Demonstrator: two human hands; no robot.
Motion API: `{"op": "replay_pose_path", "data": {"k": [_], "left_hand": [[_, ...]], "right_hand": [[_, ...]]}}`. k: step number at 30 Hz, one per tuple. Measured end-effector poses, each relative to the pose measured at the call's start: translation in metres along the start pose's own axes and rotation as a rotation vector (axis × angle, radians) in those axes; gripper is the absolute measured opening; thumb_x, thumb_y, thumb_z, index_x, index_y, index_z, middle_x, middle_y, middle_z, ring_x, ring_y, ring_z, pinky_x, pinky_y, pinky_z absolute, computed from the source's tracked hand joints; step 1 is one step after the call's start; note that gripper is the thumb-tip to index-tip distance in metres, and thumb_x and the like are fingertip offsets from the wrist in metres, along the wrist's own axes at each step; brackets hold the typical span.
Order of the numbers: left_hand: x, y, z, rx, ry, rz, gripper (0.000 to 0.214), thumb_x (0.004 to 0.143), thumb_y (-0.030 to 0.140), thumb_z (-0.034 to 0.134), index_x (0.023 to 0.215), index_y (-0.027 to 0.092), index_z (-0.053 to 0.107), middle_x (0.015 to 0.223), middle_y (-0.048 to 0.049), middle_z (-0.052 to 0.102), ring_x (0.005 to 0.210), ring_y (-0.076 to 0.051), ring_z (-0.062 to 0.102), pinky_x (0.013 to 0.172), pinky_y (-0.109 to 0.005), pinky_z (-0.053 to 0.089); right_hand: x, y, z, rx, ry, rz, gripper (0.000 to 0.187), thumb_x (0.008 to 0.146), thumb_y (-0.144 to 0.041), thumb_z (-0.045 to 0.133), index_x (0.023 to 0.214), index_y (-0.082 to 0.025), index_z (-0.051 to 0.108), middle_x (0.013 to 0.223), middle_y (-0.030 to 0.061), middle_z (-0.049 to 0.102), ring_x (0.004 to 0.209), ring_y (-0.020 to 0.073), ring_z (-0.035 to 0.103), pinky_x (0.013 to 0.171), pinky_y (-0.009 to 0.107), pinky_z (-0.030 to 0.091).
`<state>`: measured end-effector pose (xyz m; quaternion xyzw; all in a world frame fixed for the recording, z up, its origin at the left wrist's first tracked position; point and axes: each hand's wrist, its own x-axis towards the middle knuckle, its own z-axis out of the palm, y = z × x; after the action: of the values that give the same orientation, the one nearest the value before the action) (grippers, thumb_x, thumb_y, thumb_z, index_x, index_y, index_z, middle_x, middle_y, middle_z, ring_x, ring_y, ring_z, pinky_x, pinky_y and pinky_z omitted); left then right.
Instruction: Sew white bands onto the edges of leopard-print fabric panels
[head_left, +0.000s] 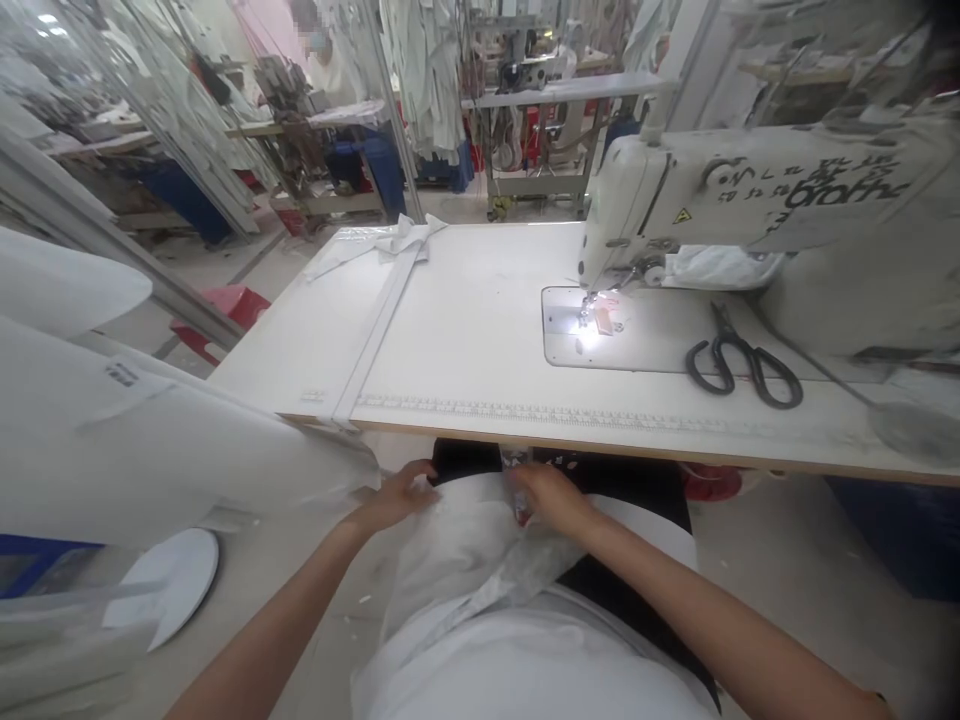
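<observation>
White fabric [469,510] lies across my lap below the table edge, loosely folded. At its upper left edge my left hand [397,495] pinches the cloth between thumb and fingers. Farther right, my right hand [553,497] is closed on the same fabric, its fingertips partly hidden. Beyond the hands, a sewing machine [720,210] stands on the white table [465,300], its lamp lighting the needle plate [562,325]. Black-handled scissors [739,360] lie on the table right of the needle.
A ruler strip [525,410] runs along the table's front edge. A pale band [379,330] crosses the tabletop near fabric scraps [409,238]. White cloth [150,430] hangs at left, near a red stool [217,315]. A person [326,65] sits among machines behind.
</observation>
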<state>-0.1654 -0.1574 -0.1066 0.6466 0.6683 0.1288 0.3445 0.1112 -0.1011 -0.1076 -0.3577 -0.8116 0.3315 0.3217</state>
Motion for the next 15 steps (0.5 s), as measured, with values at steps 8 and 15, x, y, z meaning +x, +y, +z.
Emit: {"op": "replay_pose_path", "data": {"k": [8,15], "left_hand": [[0.005,0.0,-0.016,0.114,-0.04,0.134,0.016,0.081,0.027,0.049,0.071,0.017,0.056,0.088,-0.0078,0.061,0.088,-0.022,0.055,0.078,-0.034,0.044],[-0.006,0.061,-0.056,0.026,-0.051,0.231,0.024,0.087,0.035,0.043,0.074,0.018,0.052,0.071,-0.0016,0.052,0.069,-0.014,0.048,0.063,-0.024,0.039]], "right_hand": [[0.027,-0.03,0.047,0.13,-0.219,0.018,0.022,0.091,-0.026,0.05,0.074,-0.014,0.059,0.066,-0.0032,0.057,0.058,0.01,0.055,0.056,0.024,0.047],[0.041,-0.046,0.035,0.327,-0.292,0.078,0.02,0.083,-0.023,0.055,0.064,-0.017,0.057,0.065,-0.004,0.052,0.06,0.0108,0.052,0.052,0.019,0.041]]}}
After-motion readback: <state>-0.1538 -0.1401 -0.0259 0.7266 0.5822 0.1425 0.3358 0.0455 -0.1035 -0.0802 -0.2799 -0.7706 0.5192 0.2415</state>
